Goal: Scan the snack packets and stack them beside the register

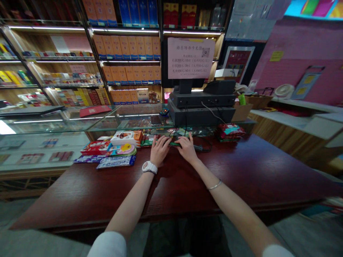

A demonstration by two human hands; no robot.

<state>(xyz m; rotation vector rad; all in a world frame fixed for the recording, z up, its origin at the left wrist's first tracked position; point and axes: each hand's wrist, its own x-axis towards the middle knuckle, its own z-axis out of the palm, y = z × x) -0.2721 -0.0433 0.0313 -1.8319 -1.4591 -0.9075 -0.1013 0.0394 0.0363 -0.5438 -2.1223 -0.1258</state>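
Both of my hands are at the far side of the dark red table, close to the glass counter. My left hand [160, 148], with a white watch on its wrist, has its fingers bent forward over a green packet [174, 144]. On the other end of that packet are the curled fingers of my right hand [188, 149]; a thin silver bangle circles this forearm. Most of the packet is hidden under my hands. Left of them lie another green packet [148, 140], a white-and-orange box [125, 137] and a round-topped pastel pack [123, 149].
Red packs [96, 146] and blue-purple bar wrappers [116, 161] lie at the table's left. A pile of red packets [230, 132] sits at the back right. Beside my right hand is a dark handle-like object [198, 147]. Behind stands a cash register [202, 110] with cables.
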